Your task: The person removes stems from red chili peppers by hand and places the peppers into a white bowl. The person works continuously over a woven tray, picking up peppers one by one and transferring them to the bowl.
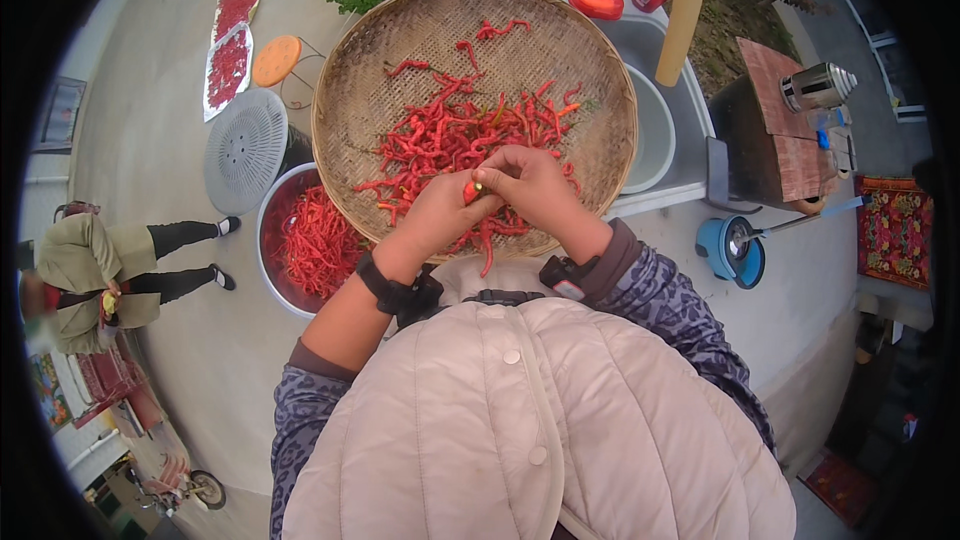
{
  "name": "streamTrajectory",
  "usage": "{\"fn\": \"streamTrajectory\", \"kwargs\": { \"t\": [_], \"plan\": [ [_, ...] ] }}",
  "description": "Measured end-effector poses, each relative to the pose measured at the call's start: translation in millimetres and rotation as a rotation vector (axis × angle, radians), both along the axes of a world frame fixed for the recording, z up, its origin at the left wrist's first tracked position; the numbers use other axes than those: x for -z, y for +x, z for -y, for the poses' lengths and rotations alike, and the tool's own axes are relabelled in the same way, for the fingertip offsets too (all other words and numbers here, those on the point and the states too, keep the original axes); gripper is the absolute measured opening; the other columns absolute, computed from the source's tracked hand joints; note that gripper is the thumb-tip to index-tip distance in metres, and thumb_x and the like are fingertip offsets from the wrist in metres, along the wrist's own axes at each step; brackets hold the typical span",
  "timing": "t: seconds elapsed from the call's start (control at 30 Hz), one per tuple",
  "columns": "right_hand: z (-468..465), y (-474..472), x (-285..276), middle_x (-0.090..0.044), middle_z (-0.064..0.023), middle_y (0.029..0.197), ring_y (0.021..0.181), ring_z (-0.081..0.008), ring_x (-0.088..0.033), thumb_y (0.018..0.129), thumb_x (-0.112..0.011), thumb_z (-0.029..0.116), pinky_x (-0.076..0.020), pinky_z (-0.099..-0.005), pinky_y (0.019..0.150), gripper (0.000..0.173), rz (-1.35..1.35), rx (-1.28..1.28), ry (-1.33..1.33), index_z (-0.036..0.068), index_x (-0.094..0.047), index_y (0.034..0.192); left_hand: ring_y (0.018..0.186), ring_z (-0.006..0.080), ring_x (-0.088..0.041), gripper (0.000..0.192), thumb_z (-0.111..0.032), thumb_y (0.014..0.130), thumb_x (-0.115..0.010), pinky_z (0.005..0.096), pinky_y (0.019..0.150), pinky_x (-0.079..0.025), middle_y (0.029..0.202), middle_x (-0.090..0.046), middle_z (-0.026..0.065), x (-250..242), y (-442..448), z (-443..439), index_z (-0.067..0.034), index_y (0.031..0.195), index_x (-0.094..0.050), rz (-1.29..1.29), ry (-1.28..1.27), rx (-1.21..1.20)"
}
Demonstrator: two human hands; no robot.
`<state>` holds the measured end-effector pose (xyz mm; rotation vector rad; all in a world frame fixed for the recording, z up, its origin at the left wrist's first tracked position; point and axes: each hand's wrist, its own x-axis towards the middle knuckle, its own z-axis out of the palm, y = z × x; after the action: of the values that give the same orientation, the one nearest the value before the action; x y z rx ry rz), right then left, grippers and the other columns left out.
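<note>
A round woven bamboo tray [420, 30] lies before me, with a heap of wrinkled red chili peppers [465, 127] on it and a few strays towards its far side. Above the near part of the heap, my left hand [442, 210] grips a red chili pepper [471, 191] whose green stem end points up between the fingers. My right hand [532, 191] meets it there, thumb and forefinger pinched at that stem end; whether they hold the stem itself is hard to tell. Another chili hangs below the hands near the tray's close edge. A basin [264, 240] of thin red chilies stands beside the tray at left.
A grey slotted plastic lid or basket [244, 150] and an orange stool [276, 61] stand at left, near trays of red pieces [227, 64]. At right are a sink [694, 120] holding a pale tub [652, 127], and a blue mop bucket [731, 251]. Another person [112, 262] stands far left.
</note>
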<state>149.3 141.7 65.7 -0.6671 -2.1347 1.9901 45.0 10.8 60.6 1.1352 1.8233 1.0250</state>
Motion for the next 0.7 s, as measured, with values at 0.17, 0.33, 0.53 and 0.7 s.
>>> {"fn": "streamTrajectory", "kwargs": {
  "t": [0.17, 0.33, 0.53, 0.7],
  "plan": [
    [6, 3, 15, -0.063, -0.0025, 0.075, 0.066, -0.0082, -0.057, 0.087, -0.064, 0.013, -0.0464, -0.0242, 0.058, 0.013, -0.035, 0.083, -0.177, 0.000, -0.061, 0.086, 0.068, 0.0126, -0.054, 0.022, -0.019, 0.085, -0.066, 0.0304, 0.062, -0.044, 0.075, -0.061, 0.0082, 5, 3, 13, 0.000, 0.092, -0.061, 0.169, -0.016, -0.063],
    [6, 6, 24, -0.059, -0.0002, 0.074, 0.061, -0.0069, -0.051, 0.089, -0.062, 0.013, -0.0415, -0.0218, 0.054, 0.011, -0.067, 0.106, -0.250, 0.003, -0.059, 0.087, 0.071, 0.0303, -0.060, 0.018, -0.019, 0.085, -0.061, 0.0369, 0.063, -0.046, 0.080, -0.063, 0.0143, 8, 4, 14, -0.001, 0.091, -0.061, -0.293, 0.100, 0.050],
    [-27, 50, 32, -0.057, 0.0015, 0.074, 0.057, -0.0062, -0.046, 0.090, -0.060, 0.015, -0.0372, -0.0200, 0.052, 0.009, 0.131, -0.124, -0.678, 0.007, -0.057, 0.087, 0.078, 0.0362, -0.059, 0.018, -0.018, 0.086, -0.058, 0.0448, 0.069, -0.047, 0.085, -0.062, 0.0170, 34, -28, 7, -0.002, 0.094, -0.058, -0.591, 0.129, 0.075],
    [-61, 131, 23, -0.066, -0.0100, 0.080, 0.071, -0.0215, -0.063, 0.075, -0.071, 0.019, -0.0496, -0.0338, 0.065, 0.024, 0.548, -0.405, 0.451, 0.000, -0.066, 0.089, 0.076, 0.0376, -0.061, 0.030, -0.029, 0.080, -0.066, 0.0457, 0.065, -0.046, 0.078, -0.063, 0.0209, 72, -106, -26, 0.000, 0.085, -0.062, -0.159, -0.305, -0.444]
  ]
}}
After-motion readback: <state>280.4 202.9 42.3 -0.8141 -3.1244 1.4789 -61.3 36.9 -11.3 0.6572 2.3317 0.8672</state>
